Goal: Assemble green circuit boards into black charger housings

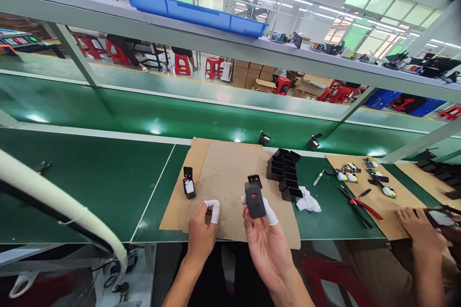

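My right hand (266, 252) is palm up with white finger covers and grips a small black plastic case (255, 200). Orange-red marks show on the case's face, and a flap-like black part with prongs (254, 180) stands at its far end. My left hand (202, 232) is curled above the cardboard sheet (230, 168), its white-covered finger bent toward the thumb; what it pinches, if anything, is hidden. Beyond it stands an opened black case (189, 186) with a white block inside. Several empty black housings (284, 175) stand clustered right of my right hand.
A crumpled white tissue (308, 200), a white tube (319, 177) and red-and-black pliers (360, 206) lie to the right. Several wired parts (347, 172) rest on another cardboard sheet. A co-worker's hand (419, 230) is at far right. Black units (264, 139) sit on the green belt beyond.
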Demonstrator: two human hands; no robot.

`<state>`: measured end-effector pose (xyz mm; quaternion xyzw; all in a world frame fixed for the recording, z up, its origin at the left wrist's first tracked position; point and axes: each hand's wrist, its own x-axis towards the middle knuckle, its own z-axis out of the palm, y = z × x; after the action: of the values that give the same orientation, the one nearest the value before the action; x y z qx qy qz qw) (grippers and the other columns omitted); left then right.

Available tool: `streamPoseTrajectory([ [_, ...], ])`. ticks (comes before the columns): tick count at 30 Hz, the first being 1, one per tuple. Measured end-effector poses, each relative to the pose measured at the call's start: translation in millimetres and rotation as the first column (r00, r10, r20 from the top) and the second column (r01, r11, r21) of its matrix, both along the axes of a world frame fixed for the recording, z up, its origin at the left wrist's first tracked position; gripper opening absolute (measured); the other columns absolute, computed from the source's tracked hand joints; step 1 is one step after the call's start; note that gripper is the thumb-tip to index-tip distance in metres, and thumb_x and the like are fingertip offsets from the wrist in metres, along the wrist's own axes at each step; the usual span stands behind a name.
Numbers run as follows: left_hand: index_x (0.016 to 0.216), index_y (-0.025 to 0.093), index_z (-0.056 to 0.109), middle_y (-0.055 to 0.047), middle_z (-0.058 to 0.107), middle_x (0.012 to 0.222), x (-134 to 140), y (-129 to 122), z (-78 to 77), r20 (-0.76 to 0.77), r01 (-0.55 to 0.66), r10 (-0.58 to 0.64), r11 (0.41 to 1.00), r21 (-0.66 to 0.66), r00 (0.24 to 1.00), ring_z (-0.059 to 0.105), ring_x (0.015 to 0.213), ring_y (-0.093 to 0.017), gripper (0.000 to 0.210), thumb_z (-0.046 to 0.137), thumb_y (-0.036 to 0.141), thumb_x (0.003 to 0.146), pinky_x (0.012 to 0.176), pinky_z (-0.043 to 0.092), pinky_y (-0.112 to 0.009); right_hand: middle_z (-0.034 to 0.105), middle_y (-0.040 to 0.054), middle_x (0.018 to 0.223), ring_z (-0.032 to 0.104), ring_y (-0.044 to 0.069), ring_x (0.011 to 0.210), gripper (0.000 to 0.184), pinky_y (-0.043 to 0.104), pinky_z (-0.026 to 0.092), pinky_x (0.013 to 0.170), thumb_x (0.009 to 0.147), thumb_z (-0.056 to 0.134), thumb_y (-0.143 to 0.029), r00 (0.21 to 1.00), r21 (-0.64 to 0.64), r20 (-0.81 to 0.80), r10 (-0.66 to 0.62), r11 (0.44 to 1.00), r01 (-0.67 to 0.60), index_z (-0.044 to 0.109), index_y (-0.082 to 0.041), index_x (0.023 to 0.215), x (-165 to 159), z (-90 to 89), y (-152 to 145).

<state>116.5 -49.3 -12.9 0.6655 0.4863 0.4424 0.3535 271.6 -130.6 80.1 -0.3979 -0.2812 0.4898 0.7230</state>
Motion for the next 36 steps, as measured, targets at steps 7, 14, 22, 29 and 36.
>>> streamPoseTrajectory([
  [7, 0.098, 0.023, 0.071, -0.003, 0.072, 0.093, -0.1, -1.4, 0.4, -0.009, 0.007, -0.007, 1.0, 0.003, 1.0, 0.068, 0.087, -0.022, 0.031, 0.056, 0.048, 0.108, 0.079, 0.052, -0.033, 0.083, 0.0059, 0.109, 0.083, 0.015, 0.1, 0.03, 0.023, 0.071, 0.088, 0.11, 0.054, -0.014, 0.715, -0.369, -0.652, -0.253, 0.929, -0.008, 0.068, -0.019, 0.136, -3.6, 36.2, 11.5],
  [14, 0.098, 0.022, 0.071, -0.003, 0.071, 0.091, 1.7, -1.1, 5.5, -0.007, -0.004, 0.004, 0.999, 0.036, 1.0, 0.068, 0.083, -0.021, 0.026, 0.057, 0.042, 0.108, 0.077, 0.053, -0.032, 0.082, 0.0054, 0.108, 0.082, 0.017, 0.105, 0.028, 0.025, 0.072, 0.089, 0.11, 0.054, -0.015, 0.734, -0.387, -0.596, -0.324, 0.918, 0.09, 0.067, -0.019, 0.134, 8.3, 11.6, 40.7],
  [22, 0.099, 0.023, 0.072, -0.003, 0.071, 0.09, -1.2, 1.4, 1.7, -0.002, -0.008, 0.008, 0.997, 0.077, 1.0, 0.069, 0.08, -0.02, 0.025, 0.058, 0.041, 0.108, 0.075, 0.056, -0.032, 0.083, 0.0081, 0.11, 0.08, 0.019, 0.107, 0.018, 0.032, 0.068, 0.1, 0.093, 0.074, -0.029, 0.928, -0.306, -0.113, -0.355, 0.901, 0.308, 0.074, -0.02, 0.108, 51.5, -53.7, 97.3],
  [29, 0.1, 0.025, 0.075, -0.004, 0.073, 0.089, -4.4, 5.4, -5.8, 0.006, -0.015, 0.014, 0.995, 0.103, 1.0, 0.072, 0.08, -0.021, 0.023, 0.062, 0.043, 0.105, 0.074, 0.059, -0.032, 0.069, 0.0109, 0.14, 0.068, 0.024, 0.13, 0.053, 0.044, 0.055, 0.116, 0.091, 0.072, -0.043, 0.735, -0.045, 0.304, -0.607, 0.761, 0.647, 0.061, -0.02, 0.137, 92.7, -46.9, 204.2],
  [36, 0.1, 0.024, 0.078, -0.008, 0.074, 0.091, -3.0, 3.3, -7.0, 0.055, -0.068, 0.067, 0.997, 0.022, 0.996, 0.071, 0.082, -0.024, 0.041, 0.058, 0.06, 0.104, 0.075, 0.059, -0.034, 0.064, 0.0129, 0.142, 0.06, 0.031, 0.133, 0.028, 0.057, 0.046, 0.119, 0.098, 0.075, -0.034, 0.519, -0.019, 0.651, -0.554, 0.672, 0.741, 0.071, -0.017, 0.121, 142.6, -37.1, 295.7],
])
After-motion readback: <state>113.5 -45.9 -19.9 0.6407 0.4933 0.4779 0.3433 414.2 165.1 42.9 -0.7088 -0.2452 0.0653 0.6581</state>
